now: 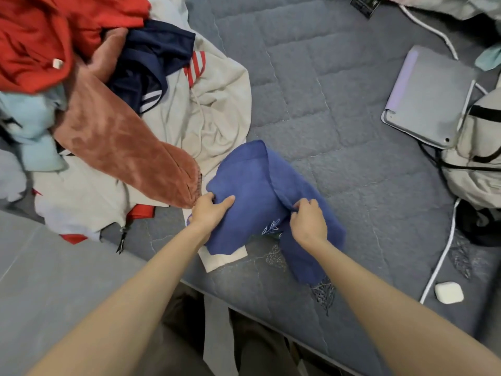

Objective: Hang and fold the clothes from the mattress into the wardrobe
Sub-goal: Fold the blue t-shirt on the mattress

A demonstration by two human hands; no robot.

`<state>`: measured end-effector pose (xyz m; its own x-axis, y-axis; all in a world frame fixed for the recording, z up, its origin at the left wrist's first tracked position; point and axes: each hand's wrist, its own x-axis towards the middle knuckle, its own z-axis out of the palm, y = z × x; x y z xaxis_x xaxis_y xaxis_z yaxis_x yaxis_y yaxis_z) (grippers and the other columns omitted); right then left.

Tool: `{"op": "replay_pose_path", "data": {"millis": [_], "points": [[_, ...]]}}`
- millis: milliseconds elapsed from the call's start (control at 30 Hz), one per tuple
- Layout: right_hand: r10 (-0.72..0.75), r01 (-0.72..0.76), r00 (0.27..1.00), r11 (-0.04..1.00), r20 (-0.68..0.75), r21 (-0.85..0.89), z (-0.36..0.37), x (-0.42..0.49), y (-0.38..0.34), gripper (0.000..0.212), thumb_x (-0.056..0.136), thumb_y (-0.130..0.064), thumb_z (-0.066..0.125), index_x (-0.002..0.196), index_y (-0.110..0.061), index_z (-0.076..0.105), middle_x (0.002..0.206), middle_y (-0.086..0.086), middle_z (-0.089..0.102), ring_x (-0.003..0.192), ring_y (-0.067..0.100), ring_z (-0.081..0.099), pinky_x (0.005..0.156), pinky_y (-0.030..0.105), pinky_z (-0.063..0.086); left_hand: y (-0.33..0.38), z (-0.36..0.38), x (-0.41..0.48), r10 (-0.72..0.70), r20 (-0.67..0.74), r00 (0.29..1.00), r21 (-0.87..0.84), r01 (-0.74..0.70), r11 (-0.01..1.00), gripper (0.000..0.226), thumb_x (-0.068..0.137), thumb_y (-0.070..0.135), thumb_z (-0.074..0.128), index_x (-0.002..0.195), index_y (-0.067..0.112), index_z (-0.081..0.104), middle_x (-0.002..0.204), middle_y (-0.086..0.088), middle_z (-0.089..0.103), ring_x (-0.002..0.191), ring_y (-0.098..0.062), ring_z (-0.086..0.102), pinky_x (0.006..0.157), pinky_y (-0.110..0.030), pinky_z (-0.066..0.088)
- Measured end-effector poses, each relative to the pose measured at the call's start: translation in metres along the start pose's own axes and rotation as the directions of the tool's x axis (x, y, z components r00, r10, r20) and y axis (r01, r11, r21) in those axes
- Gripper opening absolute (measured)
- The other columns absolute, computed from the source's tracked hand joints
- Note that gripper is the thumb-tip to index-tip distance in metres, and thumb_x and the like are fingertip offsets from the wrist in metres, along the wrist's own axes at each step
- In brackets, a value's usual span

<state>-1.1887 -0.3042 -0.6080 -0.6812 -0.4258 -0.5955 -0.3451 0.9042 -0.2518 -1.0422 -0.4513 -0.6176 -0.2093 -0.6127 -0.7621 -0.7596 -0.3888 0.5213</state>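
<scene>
**Blue garment [257,185] gripped in both hands**

Red top [40,36], rust fleece [122,147], navy piece [151,63] and cream hoodie [217,109] lie heaped on the left of the grey mattress [339,90]. Just beside the heap, near the mattress's front edge, the left hand [208,213] grips the blue garment's left edge, thumb on top. The right hand [307,221] pinches a fold at its middle. Farther right lie a grey tablet [425,96], a white cable [444,253] and a white charger [449,292].
</scene>
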Motion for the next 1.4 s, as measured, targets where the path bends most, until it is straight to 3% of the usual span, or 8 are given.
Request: {"op": "replay_pose_path", "data": {"millis": [200, 333, 467, 567, 633, 800, 1033, 1400], "points": [[0.224, -0.106, 0.968, 0.777, -0.115, 0.621, -0.029, -0.007, 0.007, 0.006, 0.101, -0.010, 0.034, 0.097, -0.010, 0.038, 0.076, -0.001, 0.047, 0.064, 0.015, 0.043, 0.049, 0.027, 0.033, 0.018, -0.006, -0.012, 0.061, -0.097, 0.993, -0.260, -0.084, 0.962, 0.012, 0.090, 0.014, 0.058, 0.078, 0.015, 0.058, 0.077, 0.004, 0.061, 0.071, -0.009, 0.053, 0.057, -0.014, 0.043], [0.225, -0.055, 0.966, 0.656, -0.125, 0.753, -0.064, -0.014, 0.007, 0.014, 0.101, -0.025, 0.043, 0.093, -0.013, 0.042, 0.078, -0.005, 0.048, 0.071, 0.014, 0.046, 0.052, 0.020, 0.035, 0.043, -0.027, -0.034, 0.086, -0.022, 0.996, -0.458, -0.086, 0.885, 0.015, 0.089, 0.007, 0.050, 0.090, 0.015, 0.062, 0.084, 0.003, 0.064, 0.079, -0.011, 0.058, 0.068, -0.024, 0.044], [-0.052, 0.022, 0.998, 0.865, 0.046, 0.501, -0.101, -0.039, 0.009, 0.048, 0.077, -0.052, 0.073, 0.093, -0.017, 0.044, 0.085, -0.011, 0.051, 0.073, 0.000, 0.048, 0.054, 0.020, 0.032, 0.063, -0.051, -0.070, 0.212, 0.127, 0.969, -0.409, -0.143, 0.901, 0.019, 0.087, 0.005, 0.049, 0.095, 0.016, 0.063, 0.093, -0.005, 0.067, 0.092, -0.019, 0.060, 0.084, -0.034, 0.046], [-0.187, 0.211, 0.942, 0.976, 0.281, -0.059, -0.125, -0.055, 0.011, 0.054, 0.070, -0.029, 0.084, 0.088, -0.013, 0.035, 0.086, -0.001, 0.048, 0.075, 0.017, 0.048, 0.050, 0.026, 0.028, 0.068, -0.064, -0.093, 0.196, 0.224, 0.955, -0.290, -0.127, 0.949, 0.012, 0.090, 0.018, 0.063, 0.100, 0.012, 0.065, 0.100, -0.010, 0.070, 0.100, -0.024, 0.063, 0.093, -0.039, 0.047], [-0.169, 0.266, 0.931, 0.921, 0.324, -0.285, -0.142, -0.064, 0.010, 0.035, 0.080, -0.012, 0.071, 0.081, -0.014, 0.036, 0.103, 0.015, 0.057, 0.092, 0.031, 0.056, 0.059, 0.030, 0.034, 0.073, -0.077, -0.107, 0.237, 0.219, 0.947, 0.037, -0.251, 0.967, 0.027, 0.082, 0.029, 0.075, 0.090, 0.005, 0.064, 0.086, -0.008, 0.068, 0.081, -0.020, 0.062, 0.075, -0.032, 0.049], [-0.239, 0.261, 0.965, 0.928, 0.111, -0.266, -0.204, -0.076, -0.005, 0.025, 0.084, -0.001, 0.050, 0.072, -0.017, 0.037, 0.109, 0.021, 0.061, 0.100, 0.036, 0.059, 0.066, 0.031, 0.034, 0.124, -0.105, -0.131, 0.463, -0.034, 0.886, 0.398, -0.413, 0.819, 0.053, 0.091, 0.025, 0.065, 0.054, 0.013, 0.029, 0.050, -0.005, 0.033, 0.054, -0.022, 0.038, 0.048, -0.032, 0.020], [-0.357, 0.348, 0.852, 0.933, -0.384, -0.097, -0.335, -0.088, -0.064, 0.020, 0.076, 0.007, 0.045, 0.089, -0.007, 0.051, 0.095, 0.022, 0.063, 0.091, 0.041, 0.057, 0.067, 0.039, 0.039, 0.244, -0.141, -0.164, 0.729, -0.214, 0.650, 0.257, -0.683, 0.684, 0.018, 0.096, 0.014, 0.054, 0.083, 0.003, 0.057, 0.091, -0.029, 0.064, 0.093, -0.042, 0.059, 0.067, -0.036, 0.031], [-0.340, 0.429, 0.570, 0.900, -0.748, -0.081, -0.433, -0.135, -0.100, 0.023, 0.065, 0.008, 0.039, 0.075, -0.010, 0.049, 0.071, 0.008, 0.055, 0.071, 0.035, 0.045, 0.061, 0.035, 0.028, 0.347, -0.179, -0.225, 0.800, -0.395, 0.453, 0.030, -0.863, 0.504, 0.018, 0.099, 0.023, 0.051, 0.105, 0.010, 0.062, 0.096, 0.000, 0.061, 0.090, -0.006, 0.054, 0.066, -0.003, 0.038]]}}
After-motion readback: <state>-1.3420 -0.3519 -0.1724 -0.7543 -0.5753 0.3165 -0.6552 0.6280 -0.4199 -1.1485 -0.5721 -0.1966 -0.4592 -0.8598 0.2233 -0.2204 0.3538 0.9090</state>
